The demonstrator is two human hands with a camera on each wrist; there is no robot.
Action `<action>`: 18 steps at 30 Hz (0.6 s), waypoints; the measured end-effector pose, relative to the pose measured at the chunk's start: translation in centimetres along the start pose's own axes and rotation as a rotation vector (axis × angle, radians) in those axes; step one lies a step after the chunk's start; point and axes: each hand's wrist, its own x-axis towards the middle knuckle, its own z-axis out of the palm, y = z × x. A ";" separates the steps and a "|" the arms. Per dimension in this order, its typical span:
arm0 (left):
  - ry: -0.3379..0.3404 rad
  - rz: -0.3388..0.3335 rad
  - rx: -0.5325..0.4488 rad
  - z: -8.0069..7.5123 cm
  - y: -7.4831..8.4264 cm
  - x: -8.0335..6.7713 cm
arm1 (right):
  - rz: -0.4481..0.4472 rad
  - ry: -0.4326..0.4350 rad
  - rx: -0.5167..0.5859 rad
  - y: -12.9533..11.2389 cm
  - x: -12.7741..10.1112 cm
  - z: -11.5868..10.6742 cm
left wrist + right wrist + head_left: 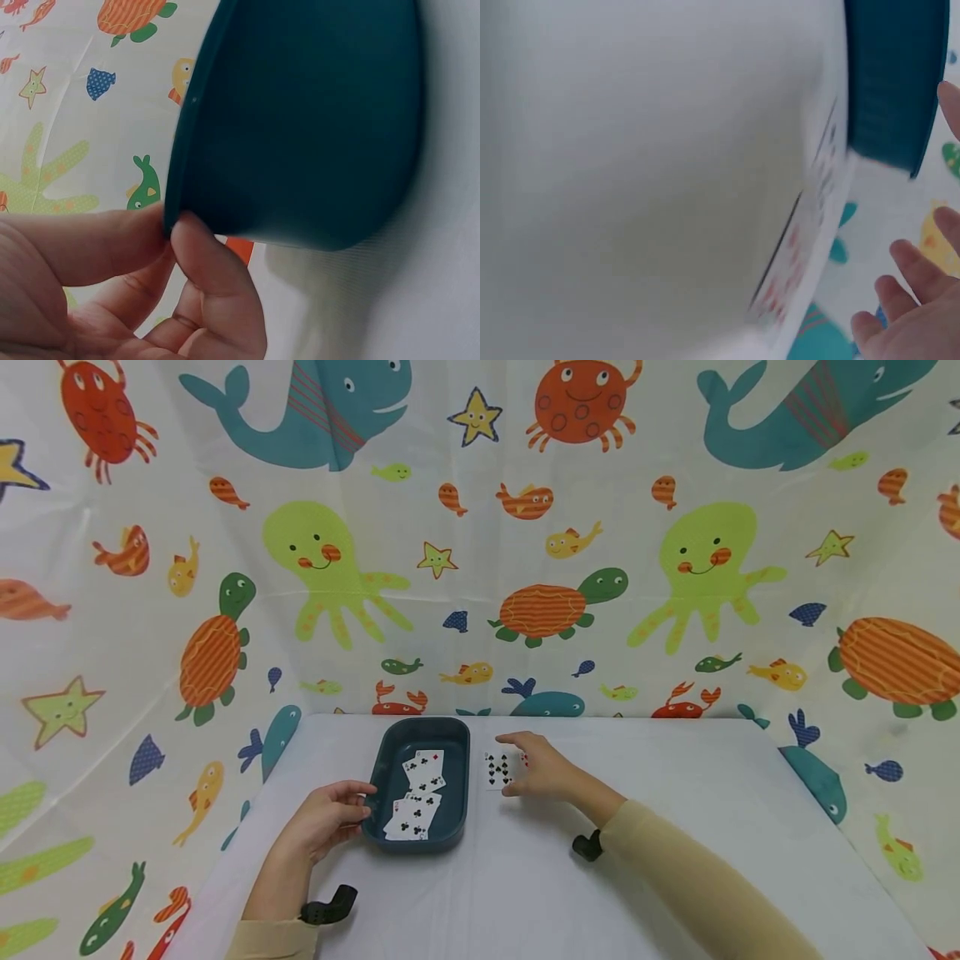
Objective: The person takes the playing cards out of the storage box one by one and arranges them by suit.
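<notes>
A dark teal tray [421, 734] sits on the table with several playing cards [412, 817] face up in two overlapping groups. My left hand [330, 814] is at the tray's left side; the left wrist view shows its thumb and a finger pinching the rim [182, 146]. Right of the tray, a card with black pips [497, 770] lies face up. Beside it is a card with red pips [781, 277], mostly covered by my right hand [546, 770] in the head view. That hand hovers over the cards, fingers spread and holding nothing.
A white cloth covers the table [675, 793]. Behind it and along the sides hangs a curtain [480, 602] printed with sea animals. A black wrist camera [330, 906] is on the left wrist, and another [587, 846] on the right.
</notes>
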 end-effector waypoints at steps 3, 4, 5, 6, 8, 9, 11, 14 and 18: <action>0.010 -0.007 -0.007 0.1 -0.1 0.0 | -0.036 -0.014 -0.026 -1.0 0.3 0.5; 0.009 -0.008 -0.004 0.1 -0.1 0.0 | -0.049 -0.019 -0.024 -1.4 0.3 0.7; 0.011 -0.011 -0.005 0.1 -0.1 0.0 | -0.064 -0.025 -0.022 -1.7 0.3 0.9; 0.014 -0.014 -0.009 0.1 -0.1 0.0 | -0.073 -0.031 -0.024 -2.1 0.4 1.1; 0.010 -0.012 -0.008 0.1 -0.1 0.0 | -0.087 -0.041 -0.024 -3.0 0.4 1.4; 0.008 -0.011 -0.008 0.1 -0.1 0.0 | -0.094 -0.046 -0.012 -3.4 0.4 1.5; 0.006 -0.008 -0.009 0.1 -0.1 0.0 | -0.104 -0.051 -0.010 -4.3 0.5 1.8; 0.005 -0.006 -0.008 0.1 -0.1 0.1 | -0.117 -0.061 -0.014 -5.5 0.6 2.3; 0.008 -0.007 -0.005 0.1 -0.1 0.1 | -0.149 -0.072 -0.032 -7.0 0.9 3.0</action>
